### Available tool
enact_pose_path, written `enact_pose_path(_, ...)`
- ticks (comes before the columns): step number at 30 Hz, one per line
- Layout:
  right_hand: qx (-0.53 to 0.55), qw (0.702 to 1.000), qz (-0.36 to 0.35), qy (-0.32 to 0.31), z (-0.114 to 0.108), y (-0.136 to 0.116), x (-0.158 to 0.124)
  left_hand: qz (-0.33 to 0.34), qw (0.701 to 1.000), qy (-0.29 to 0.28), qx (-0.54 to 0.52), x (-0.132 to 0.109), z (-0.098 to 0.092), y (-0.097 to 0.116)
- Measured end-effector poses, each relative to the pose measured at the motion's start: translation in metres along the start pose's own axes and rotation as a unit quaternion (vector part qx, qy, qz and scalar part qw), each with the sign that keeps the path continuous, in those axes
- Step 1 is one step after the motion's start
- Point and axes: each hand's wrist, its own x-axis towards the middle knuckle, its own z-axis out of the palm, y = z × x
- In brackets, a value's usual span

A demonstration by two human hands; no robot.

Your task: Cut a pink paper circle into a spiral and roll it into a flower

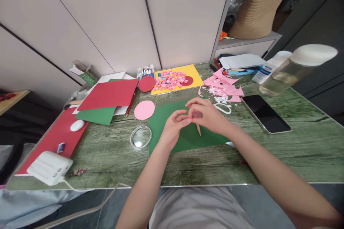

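Observation:
My left hand [174, 126] and my right hand [207, 113] meet at the fingertips above a green paper sheet [185, 141]. Thumbs and forefingers are pinched together; a small reddish bit seems to show there, too small to name. Below my right fingers a thin, pointed tan piece [198, 130] sticks out; whether a finger holds it, I cannot tell. White scissors handles [223, 108] lie just beyond my right hand. Left of the green sheet are a pink paper circle [144, 110] and a ring-shaped roll of tape [141, 137].
Behind, a yellow sheet [198, 75] bears many small pink pieces [172, 79] and a red circle. Pink scraps [221, 82], a phone [265, 113] and a bottle [285, 75] stand right. Red paper [110, 93] and a white charger [49, 167] occupy the left.

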Motion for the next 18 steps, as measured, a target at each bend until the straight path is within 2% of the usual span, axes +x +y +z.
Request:
enact_pose_path(12,0.053,0.998,-0.007,-0.041,-0.013,0.001,0.000,0.001,1.000,-0.001,0.012,0.000,-0.001,0.005)
enact_pose_path(18,0.056,0.992,-0.040,-0.106,-0.012,0.007,0.000,0.002,0.999,-0.022,0.035,-0.002,-0.002,0.005)
